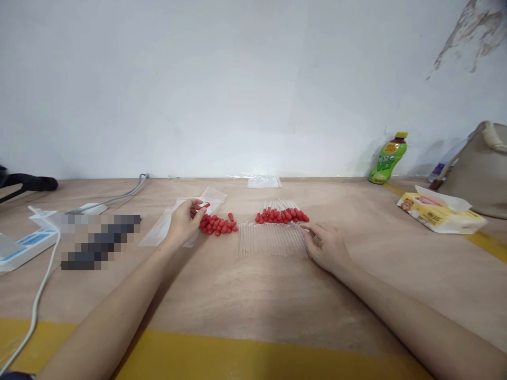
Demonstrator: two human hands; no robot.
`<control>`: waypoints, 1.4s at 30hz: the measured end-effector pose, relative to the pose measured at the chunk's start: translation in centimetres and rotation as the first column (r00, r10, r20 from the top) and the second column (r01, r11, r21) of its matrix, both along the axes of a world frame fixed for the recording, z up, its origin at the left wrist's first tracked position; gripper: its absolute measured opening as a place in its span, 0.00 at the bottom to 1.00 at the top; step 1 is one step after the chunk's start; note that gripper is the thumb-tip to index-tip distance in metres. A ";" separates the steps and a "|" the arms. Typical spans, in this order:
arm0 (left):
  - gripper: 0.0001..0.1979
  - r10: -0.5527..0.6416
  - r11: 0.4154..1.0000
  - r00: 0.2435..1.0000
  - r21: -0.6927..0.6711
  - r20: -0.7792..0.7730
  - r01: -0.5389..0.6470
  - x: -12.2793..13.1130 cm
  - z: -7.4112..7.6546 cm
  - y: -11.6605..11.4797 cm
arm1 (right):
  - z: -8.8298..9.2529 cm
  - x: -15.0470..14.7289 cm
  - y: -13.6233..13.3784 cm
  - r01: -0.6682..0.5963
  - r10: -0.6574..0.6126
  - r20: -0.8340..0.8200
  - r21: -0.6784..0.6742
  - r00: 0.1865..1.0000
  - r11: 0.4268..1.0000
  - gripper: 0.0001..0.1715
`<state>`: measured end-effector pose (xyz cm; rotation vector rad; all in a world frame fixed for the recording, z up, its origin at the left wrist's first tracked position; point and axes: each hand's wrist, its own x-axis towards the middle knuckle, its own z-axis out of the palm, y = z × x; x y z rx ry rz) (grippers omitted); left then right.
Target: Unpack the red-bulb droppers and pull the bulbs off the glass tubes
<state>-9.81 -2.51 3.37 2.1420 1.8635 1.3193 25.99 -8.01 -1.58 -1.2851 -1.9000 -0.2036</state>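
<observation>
A loose heap of red rubber bulbs (218, 225) lies on the tan table. My left hand (185, 220) rests at its left edge, fingers pinched on one red bulb (204, 206). To the right lies a row of clear glass tubes (271, 239); behind it, several finished droppers with red bulbs (282, 215). My right hand (327, 244) lies at the right end of the tube row, its fingers curled on the outermost tubes. Clear plastic bags (180, 219) sit under and beside my left hand.
A green drink bottle (388, 158) stands at the wall on the right, beside a beige bag (480, 169) and a tissue pack (440, 213). A white power strip (24, 246) with cables lies far left. Another clear bag (263, 181) lies by the wall. A yellow stripe (245, 354) marks the near edge.
</observation>
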 end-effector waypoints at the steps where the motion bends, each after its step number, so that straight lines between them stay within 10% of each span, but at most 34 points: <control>1: 0.15 0.003 1.000 1.000 -0.012 -0.010 -0.004 0.0 -0.1 0.1 | 0.0 -0.2 -0.1 0.014 -0.014 0.013 0.009 1.000 1.000 0.13; 10: 0.12 -0.010 0.998 0.986 -0.066 -0.165 -0.001 0.2 -0.2 -0.3 | -0.1 -1.4 -0.5 0.078 -0.089 0.141 0.077 0.986 0.994 0.14; 19: 0.12 0.187 0.967 0.975 0.196 -0.120 -0.162 0.7 0.5 -1.3 | -0.1 -1.7 -0.7 0.065 -0.088 0.191 0.123 0.978 0.990 0.12; 31: 0.07 0.052 0.960 0.966 0.280 -0.253 0.022 3.0 0.2 -2.4 | 0.1 -1.7 -0.8 0.068 -0.071 0.046 0.054 0.996 0.996 0.15; 42: 0.07 -0.252 0.965 0.867 -0.040 -0.431 0.261 11.7 -0.3 -0.2 | -1.0 -0.1 1.5 -0.063 0.004 -0.398 -0.135 0.917 0.989 0.21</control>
